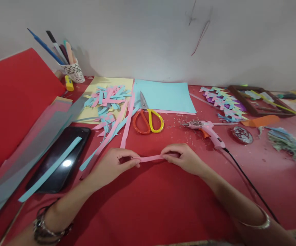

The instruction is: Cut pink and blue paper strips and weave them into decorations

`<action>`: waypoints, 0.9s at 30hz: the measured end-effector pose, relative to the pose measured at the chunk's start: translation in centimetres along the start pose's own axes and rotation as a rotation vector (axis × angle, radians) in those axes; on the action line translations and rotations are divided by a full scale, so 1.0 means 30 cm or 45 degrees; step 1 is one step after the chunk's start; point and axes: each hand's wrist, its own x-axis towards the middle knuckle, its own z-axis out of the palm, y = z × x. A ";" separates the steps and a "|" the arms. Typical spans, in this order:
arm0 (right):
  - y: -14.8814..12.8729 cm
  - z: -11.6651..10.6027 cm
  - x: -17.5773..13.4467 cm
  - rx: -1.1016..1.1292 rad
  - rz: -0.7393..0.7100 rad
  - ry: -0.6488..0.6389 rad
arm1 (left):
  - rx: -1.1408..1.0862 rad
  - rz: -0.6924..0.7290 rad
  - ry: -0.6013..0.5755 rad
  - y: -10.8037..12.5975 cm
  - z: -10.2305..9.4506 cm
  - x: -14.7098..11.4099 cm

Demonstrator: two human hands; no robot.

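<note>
A narrow pink paper strip is stretched level between my two hands, above the red tabletop. My left hand pinches its left end between thumb and fingers. At the other end, my right hand grips the strip the same way. Just beyond the hands lie scissors with one red and one yellow handle, blades pointing away. Left of them, cut pink, blue and yellow paper pieces are heaped on pale yellow sheets, with long strips trailing toward my left hand.
A black phone with a blue strip across it lies at left. Light blue sheets rest by the wall. At right are a pink glue gun with a black cord, a round tin and a folded paper chain.
</note>
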 end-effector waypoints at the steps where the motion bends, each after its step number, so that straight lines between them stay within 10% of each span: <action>1: -0.001 0.000 -0.002 -0.011 -0.003 0.012 | -0.005 -0.007 0.015 0.001 0.001 0.000; 27: -0.005 -0.014 -0.016 -0.094 0.056 0.127 | -0.067 -0.178 0.145 -0.011 -0.005 -0.004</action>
